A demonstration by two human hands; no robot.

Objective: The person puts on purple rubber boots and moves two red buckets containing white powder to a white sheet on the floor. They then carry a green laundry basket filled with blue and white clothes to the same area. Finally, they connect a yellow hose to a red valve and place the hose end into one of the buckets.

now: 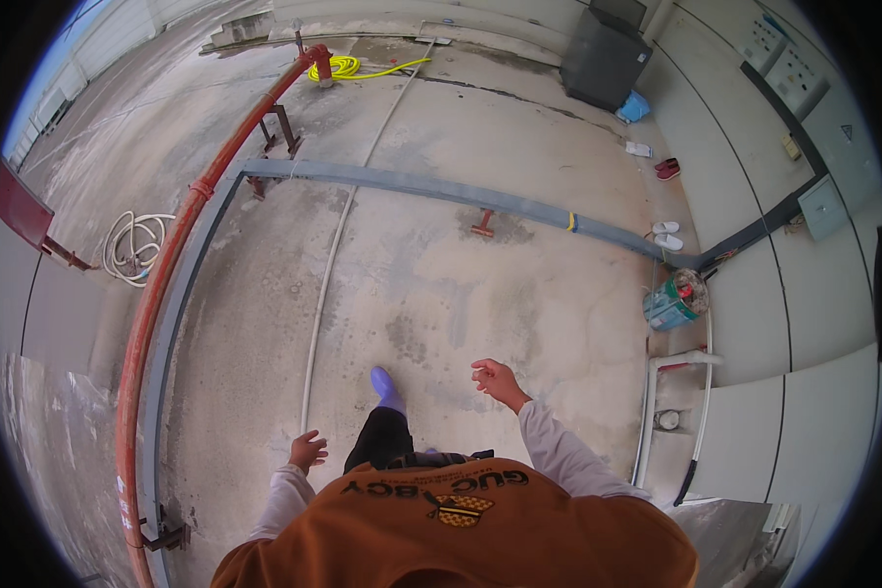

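Note:
My left hand (308,452) hangs low in front of my body with its fingers loosely apart and nothing in it. Out to the right, my right hand (500,383) is held a little higher, fingers slightly bent and apart, also without anything in it. Neither touches any object. Between them one purple boot (385,386) shows on the concrete floor (441,304), below a dark trouser leg (381,437). Near my left hand a pale hose (326,274) runs away from me along the floor.
A red pipe (157,294) and a grey cable duct (412,184) frame the floor. A green-blue bucket (671,306), shoes (667,235) and a dark cabinet (606,57) stand along the right wall. Yellow hose (344,68) and white hose (127,250) lie coiled.

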